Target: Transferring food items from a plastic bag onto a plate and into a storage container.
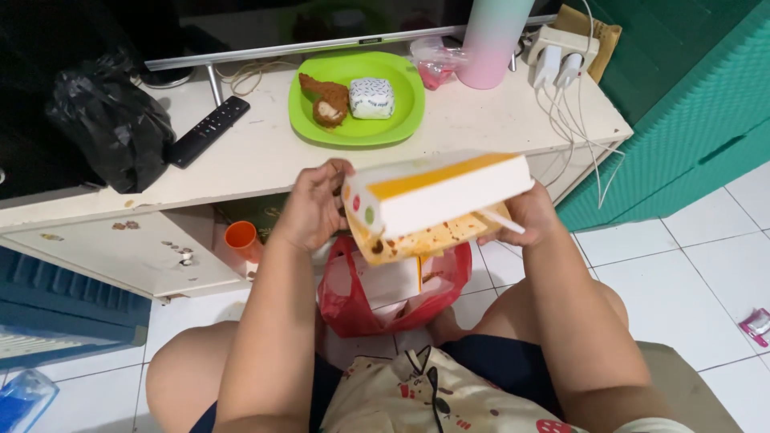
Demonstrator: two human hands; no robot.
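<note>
Both hands clamped on the white-and-orange cardboard food box (pixel 437 200), mid-frame, over the red plastic bag (pixel 377 301).

I log: left hand (pixel 309 208) grips the box's left end, right hand (pixel 525 212) its right end, equally near; the long axis runs left to right, tilted up toward the right. The greasy flap hangs open underneath. The cream cabinet top (pixel 265 152) edge lies just above; the green plate (pixel 409 108) sits beyond, upper centre. Open room lies below.
</note>
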